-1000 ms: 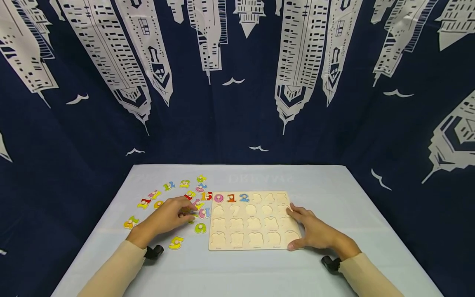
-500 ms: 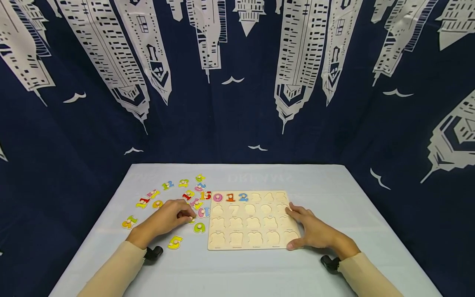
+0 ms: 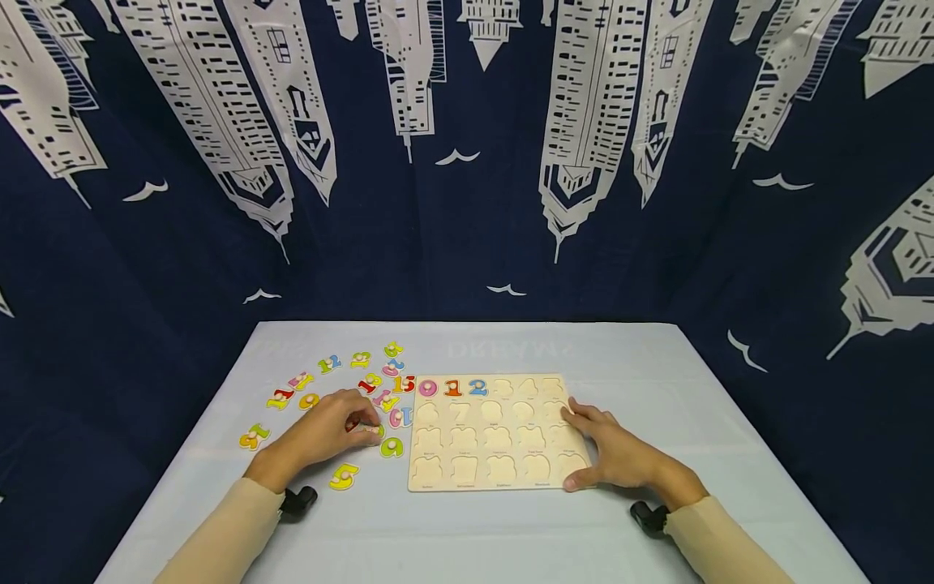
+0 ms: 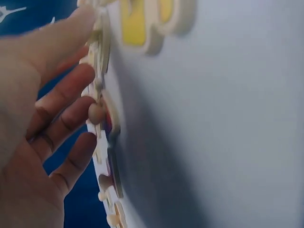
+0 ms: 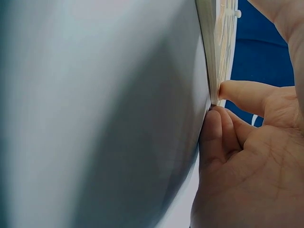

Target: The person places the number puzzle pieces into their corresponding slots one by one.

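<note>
Puzzle board point(image 3: 481, 456) lay short of the bench's point(image 3: 503, 535) far edge, its right edge touched by the right hand's point(image 3: 627, 454) spread fingers, likely for steadiness, while the left hand point(image 3: 317, 430) bent over loose number pieces point(image 3: 392, 440), pinching or not I couldn't tell.

Soft-edged shadows in wrist views

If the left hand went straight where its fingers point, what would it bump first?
Past the green piece at its fingertips, the left hand would probably meet the pink-and-blue number beside the board, unless it's too high.
</note>
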### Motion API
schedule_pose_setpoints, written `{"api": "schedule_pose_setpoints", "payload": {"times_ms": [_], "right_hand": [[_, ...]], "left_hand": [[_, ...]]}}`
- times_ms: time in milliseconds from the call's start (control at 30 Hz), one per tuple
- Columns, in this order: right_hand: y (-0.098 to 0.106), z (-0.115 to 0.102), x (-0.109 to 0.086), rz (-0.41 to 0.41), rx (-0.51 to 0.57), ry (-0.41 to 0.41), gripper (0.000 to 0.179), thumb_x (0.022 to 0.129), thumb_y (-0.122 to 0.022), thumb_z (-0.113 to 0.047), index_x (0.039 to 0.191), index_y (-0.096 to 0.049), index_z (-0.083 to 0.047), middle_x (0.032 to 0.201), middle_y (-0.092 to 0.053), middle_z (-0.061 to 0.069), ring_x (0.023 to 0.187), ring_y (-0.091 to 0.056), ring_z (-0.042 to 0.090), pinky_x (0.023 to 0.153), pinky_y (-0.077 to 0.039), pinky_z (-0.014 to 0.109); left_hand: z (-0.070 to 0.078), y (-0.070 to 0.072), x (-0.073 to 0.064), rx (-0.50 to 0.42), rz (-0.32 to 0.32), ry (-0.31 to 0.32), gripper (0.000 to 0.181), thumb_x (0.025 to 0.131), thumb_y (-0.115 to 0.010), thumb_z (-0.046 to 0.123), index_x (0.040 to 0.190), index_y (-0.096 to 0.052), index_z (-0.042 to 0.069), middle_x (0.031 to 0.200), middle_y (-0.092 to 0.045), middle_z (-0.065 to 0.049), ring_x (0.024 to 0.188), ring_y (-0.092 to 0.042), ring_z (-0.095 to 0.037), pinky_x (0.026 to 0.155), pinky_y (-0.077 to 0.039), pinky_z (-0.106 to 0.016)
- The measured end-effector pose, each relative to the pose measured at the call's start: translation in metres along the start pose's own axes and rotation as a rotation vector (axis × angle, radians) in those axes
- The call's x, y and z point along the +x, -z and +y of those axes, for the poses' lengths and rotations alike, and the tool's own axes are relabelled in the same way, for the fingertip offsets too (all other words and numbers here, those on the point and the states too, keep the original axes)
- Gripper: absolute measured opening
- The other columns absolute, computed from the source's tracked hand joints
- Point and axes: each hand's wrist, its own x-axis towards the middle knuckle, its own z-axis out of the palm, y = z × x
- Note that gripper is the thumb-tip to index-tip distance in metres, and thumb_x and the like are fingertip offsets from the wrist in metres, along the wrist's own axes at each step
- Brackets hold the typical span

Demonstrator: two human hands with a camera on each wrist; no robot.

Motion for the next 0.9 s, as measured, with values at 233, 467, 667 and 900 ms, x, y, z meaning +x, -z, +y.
{"api": "schedule_pose_setpoints", "payload": {"times_ms": [233, 467, 667, 900], "right_hand": [[0.002, 0.0, -0.001, 0.005, -0.01, 0.002, 0.135, 0.076, -0.109, -0.052, 0.177, -0.039, 0.005, 0.19, -0.026, 0.031, 0.169, -0.032, 0.059, 0.136, -0.033, 0.077], [0.001, -0.002, -0.001, -0.005, 0.005, -0.003, 0.136, 0.076, -0.109, -0.052, 0.177, -0.039, 0.006, 0.19, -0.025, 0.032, 0.168, -0.031, 0.059, 0.136, -0.032, 0.078], [0.001, -0.001, -0.001, -0.003, 0.002, -0.011, 0.136, 0.075, -0.11, -0.05, 0.177, -0.039, 0.006, 0.19, -0.025, 0.032, 0.168, -0.031, 0.06, 0.137, -0.031, 0.078], [0.0, -0.003, 0.0, -0.006, 0.0, -0.012, 0.136, 0.076, -0.11, -0.051, 0.177, -0.039, 0.005, 0.19, -0.025, 0.031, 0.169, -0.031, 0.06, 0.137, -0.031, 0.078]], "left_hand": [[-0.004, 0.001, -0.002, -0.041, -0.012, -0.076, 0.015, 0.104, -0.092, 0.025, 0.11, -0.088, 0.038, 0.114, -0.076, 0.018, 0.11, -0.066, -0.012, 0.097, -0.058, -0.033], [0.003, -0.002, 0.005, -0.03, 0.056, -0.065, 0.015, 0.101, -0.095, 0.026, 0.104, -0.084, 0.035, 0.111, -0.075, 0.019, 0.111, -0.07, -0.01, 0.107, -0.063, -0.04], [0.024, -0.005, 0.025, -0.107, 0.12, -0.095, 0.014, 0.1, -0.096, 0.023, 0.104, -0.083, 0.028, 0.105, -0.078, 0.017, 0.101, -0.073, -0.01, 0.101, -0.065, -0.042], [0.056, -0.022, 0.057, -0.105, 0.14, -0.185, 0.013, 0.099, -0.096, 0.019, 0.103, -0.084, 0.021, 0.099, -0.08, 0.011, 0.096, -0.075, -0.012, 0.1, -0.066, -0.039]]}}
